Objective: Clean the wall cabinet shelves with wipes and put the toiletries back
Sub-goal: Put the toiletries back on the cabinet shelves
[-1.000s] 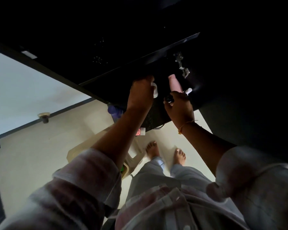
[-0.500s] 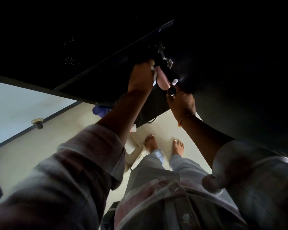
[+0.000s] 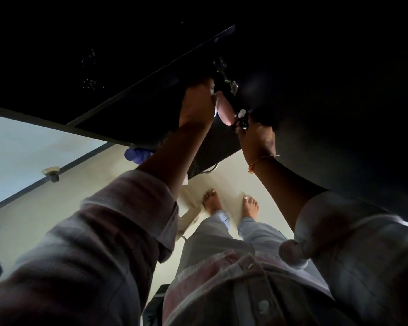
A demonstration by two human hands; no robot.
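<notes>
1. Pale floor (image 3: 80,196) lay far below me and ran left to one light wall panel (image 3: 33,142) with a dark lower edge; a single round knob (image 3: 50,172) sat on that edge. Open floor showed between my arms and out toward that wall.
2. Overhead the wall cabinet (image 3: 316,90) was nearly black and filled the top and right of the view. One dark panel (image 3: 151,76) with a thin pale edge slanted across it.
3. Both arms were raised, two rolled sleeves, left (image 3: 104,231) and right (image 3: 351,243). A beige plastic piece (image 3: 189,215) stood mostly hidden behind the left one.
4. My two bare feet (image 3: 212,201) stood side by side, apart.
5. My left hand (image 3: 196,102) was up at the cabinet's edge, fingers curled round a white wipe (image 3: 214,100) that peeked out beside them.
6. My right hand (image 3: 257,137) was just beside it, its fingers pinching a small dark item (image 3: 243,123) topped by a white cap (image 3: 242,112). One thread bracelet (image 3: 257,162) circled that wrist.
7. One pink bottle (image 3: 225,111) filled the narrow gap between my hands, touching both; I could not tell which hand bore it. Its label was too dim to read.
8. One purple bottle (image 3: 138,154) showed at the cabinet's lower edge, left of my left forearm.
9. One metal hinge (image 3: 229,82) glinted just above the pink bottle.
</notes>
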